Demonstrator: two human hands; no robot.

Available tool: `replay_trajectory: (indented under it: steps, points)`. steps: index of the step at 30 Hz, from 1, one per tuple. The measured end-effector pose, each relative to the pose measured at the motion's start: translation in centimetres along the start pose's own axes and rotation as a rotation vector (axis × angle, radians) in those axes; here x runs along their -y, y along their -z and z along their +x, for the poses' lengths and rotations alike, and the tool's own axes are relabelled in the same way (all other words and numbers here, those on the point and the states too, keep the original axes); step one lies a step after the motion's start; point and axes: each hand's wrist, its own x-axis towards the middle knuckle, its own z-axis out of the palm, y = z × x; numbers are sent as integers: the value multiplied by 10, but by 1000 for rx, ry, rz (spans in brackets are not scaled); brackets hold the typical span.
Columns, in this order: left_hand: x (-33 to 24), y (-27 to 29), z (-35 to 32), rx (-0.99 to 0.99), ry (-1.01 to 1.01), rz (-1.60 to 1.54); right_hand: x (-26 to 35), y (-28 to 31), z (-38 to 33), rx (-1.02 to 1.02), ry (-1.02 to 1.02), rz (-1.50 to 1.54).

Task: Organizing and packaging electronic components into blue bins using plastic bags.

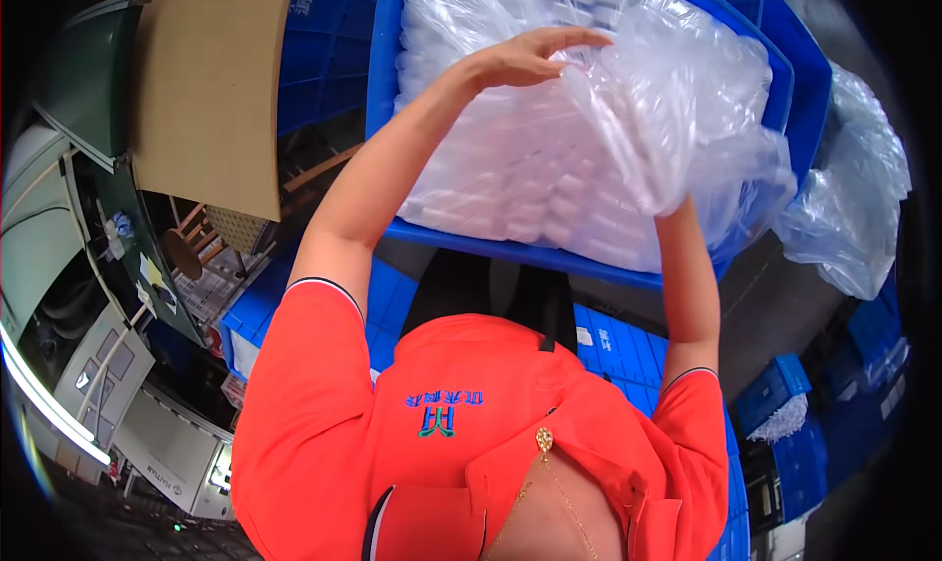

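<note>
A large blue plastic crate (549, 255) stands in front of me, filled with rows of stacked white pieces (520, 193); their exact kind is blurred under film. Clear plastic film (677, 80), crumpled like a big bag, lies over the right and far part of the load. Over the middle of the crate, my left hand (530, 55) is open, thumb and fingers apart, with the fingertips at the film's edge. My right forearm (690, 286) reaches up over the near right side of the crate. Film covers my right hand, so its fingers are hidden.
A second blue crate (812, 80) stands behind the first on the right, beside a heap of clear plastic (852, 193). Tan board (211, 90) rises at left. Blue crates (628, 340) lie below my arms. A small blue bin (775, 389) with white pieces is at right.
</note>
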Motion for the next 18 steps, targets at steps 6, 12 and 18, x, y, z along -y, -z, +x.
replay_trajectory:
  steps: [6, 12, 18]
  points:
    - [-17, -41, 10, 3, 210, 117, -78, 49, 57, 263, -32, -56]
    - [53, -58, 25, -189, -72, -7, -52, 73, 91, 342, 739, -1140]
    - [12, -82, 47, -276, 271, 44, -78, 240, 126, 367, 8, -1552]
